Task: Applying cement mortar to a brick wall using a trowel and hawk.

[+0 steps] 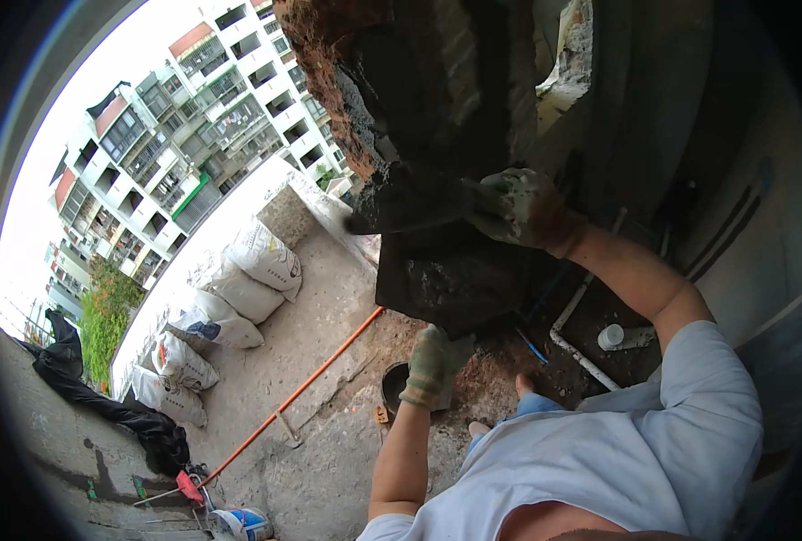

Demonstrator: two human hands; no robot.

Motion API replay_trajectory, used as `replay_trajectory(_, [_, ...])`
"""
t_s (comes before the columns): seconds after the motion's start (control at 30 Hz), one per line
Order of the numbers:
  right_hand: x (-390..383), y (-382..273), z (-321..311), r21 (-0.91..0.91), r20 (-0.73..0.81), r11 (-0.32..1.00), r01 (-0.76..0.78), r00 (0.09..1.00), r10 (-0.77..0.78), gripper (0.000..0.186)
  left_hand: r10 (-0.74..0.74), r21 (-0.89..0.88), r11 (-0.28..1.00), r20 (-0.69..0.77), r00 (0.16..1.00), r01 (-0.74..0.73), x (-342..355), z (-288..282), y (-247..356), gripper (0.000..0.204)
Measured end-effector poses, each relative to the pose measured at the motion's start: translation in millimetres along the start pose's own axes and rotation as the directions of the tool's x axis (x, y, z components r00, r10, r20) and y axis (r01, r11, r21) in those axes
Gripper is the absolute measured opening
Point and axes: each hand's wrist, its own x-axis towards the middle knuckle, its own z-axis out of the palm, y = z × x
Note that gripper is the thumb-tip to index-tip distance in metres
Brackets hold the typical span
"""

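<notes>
My gloved right hand [518, 206] is closed on a dark trowel [401, 206], held against the rough edge of the wall pillar [442, 81], whose face is coated in dark mortar and whose left side shows broken red brick. My gloved left hand [433, 365] is closed at the lower edge of a dark square mortar board [442, 279], which has wet grey material on it, just below the trowel. The underside of the board and part of my left fingers are hard to make out.
White sacks [257, 257] line the parapet [320, 207]. An orange pipe [329, 361] crosses the concrete floor. A dark bucket [394, 383] sits below my left hand. White pipes [581, 365] lie at right. Black sheeting [139, 419] and a white bucket [243, 525] are at left.
</notes>
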Motion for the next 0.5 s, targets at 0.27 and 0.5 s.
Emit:
replay_trajectory(0.27, [68.3,6.7,9.6,0.269,-0.317,0.959,-0.090,0.932,0.177,0.027,-0.319,-0.620,0.626,0.350,0.881,0.473,-43.5,31.5,65.4,0.010])
replay_trajectory(0.5, [116.5,89.2,41.0,0.910,0.141,0.254,-0.327,0.822,0.551,0.029,-0.296,-0.725,0.635,0.091,0.951,0.267,-32.4,14.4,54.2,0.018])
